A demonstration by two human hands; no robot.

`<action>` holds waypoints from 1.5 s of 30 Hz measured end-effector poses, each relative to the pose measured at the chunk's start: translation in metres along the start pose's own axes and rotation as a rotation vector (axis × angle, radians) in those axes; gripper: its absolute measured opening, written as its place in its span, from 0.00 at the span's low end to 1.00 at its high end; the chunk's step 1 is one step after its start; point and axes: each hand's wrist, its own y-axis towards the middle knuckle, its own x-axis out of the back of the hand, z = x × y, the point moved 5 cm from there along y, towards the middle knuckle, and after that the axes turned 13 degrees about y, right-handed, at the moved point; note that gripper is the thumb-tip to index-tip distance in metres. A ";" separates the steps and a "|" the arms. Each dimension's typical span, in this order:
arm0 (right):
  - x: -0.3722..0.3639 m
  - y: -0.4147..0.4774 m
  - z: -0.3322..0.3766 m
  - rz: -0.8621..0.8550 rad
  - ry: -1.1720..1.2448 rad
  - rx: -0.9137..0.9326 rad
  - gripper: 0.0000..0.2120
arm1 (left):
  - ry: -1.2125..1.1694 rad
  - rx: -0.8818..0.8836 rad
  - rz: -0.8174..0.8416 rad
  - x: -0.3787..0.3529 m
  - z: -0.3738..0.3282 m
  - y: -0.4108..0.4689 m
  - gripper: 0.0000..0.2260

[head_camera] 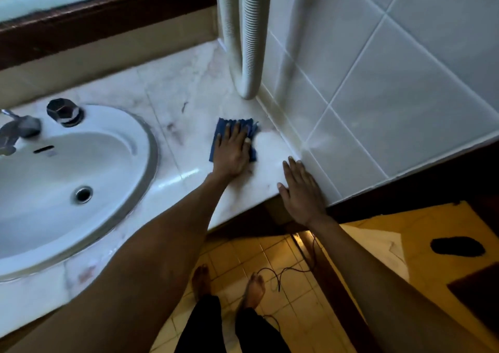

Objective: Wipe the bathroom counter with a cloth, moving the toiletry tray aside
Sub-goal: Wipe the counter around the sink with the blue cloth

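A folded blue cloth point(251, 127) lies on the pale marble counter point(183, 87) near its right end. My left hand point(232, 150) presses flat on the cloth, fingers spread and pointing away from me. My right hand point(299, 190) rests flat with open fingers on the counter's front right corner, against the tiled wall, holding nothing. No toiletry tray is in view.
A white oval sink point(81, 179) with a chrome tap point(19, 131) and dark knob point(64, 112) sits at the left. Two white ribbed hoses point(248, 41) hang down onto the back right corner. White wall tiles point(391, 82) bound the right side. A thin cable point(280, 274) lies on the yellow floor by my bare feet.
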 end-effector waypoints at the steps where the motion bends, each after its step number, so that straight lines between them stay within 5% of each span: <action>1: 0.000 -0.002 0.001 0.001 -0.015 -0.004 0.30 | 0.027 -0.079 0.010 -0.008 -0.017 -0.011 0.23; 4: 0.001 -0.007 0.003 0.015 -0.025 -0.027 0.30 | 0.168 -0.323 0.044 -0.026 -0.039 -0.071 0.24; 8: 0.001 -0.014 -0.001 0.028 0.009 -0.037 0.32 | 0.232 -0.514 0.078 -0.012 0.017 -0.109 0.23; 12: -0.001 -0.019 -0.006 0.049 0.000 -0.034 0.33 | 0.249 -0.187 0.031 0.006 0.060 -0.053 0.26; 16: 0.004 -0.024 -0.005 0.046 -0.011 -0.032 0.32 | 0.187 0.007 0.016 -0.010 0.001 -0.013 0.26; 21: 0.006 -0.027 -0.009 -0.005 0.026 -0.007 0.28 | 0.240 -0.320 0.089 -0.031 -0.066 -0.038 0.26; 26: 0.004 -0.036 -0.012 -0.015 0.116 -0.068 0.28 | 0.311 -0.631 0.131 -0.027 -0.022 -0.084 0.24; 33: 0.019 -0.024 -0.003 -0.271 0.269 0.029 0.18 | 0.205 -0.172 0.063 -0.022 -0.032 -0.059 0.25; 39: 0.007 0.010 0.032 -0.268 0.289 0.132 0.14 | 0.294 -0.378 0.065 -0.010 0.044 -0.140 0.24; 45: -0.021 0.057 0.080 -0.220 0.270 0.108 0.16 | 0.244 0.007 0.013 0.023 0.133 -0.073 0.25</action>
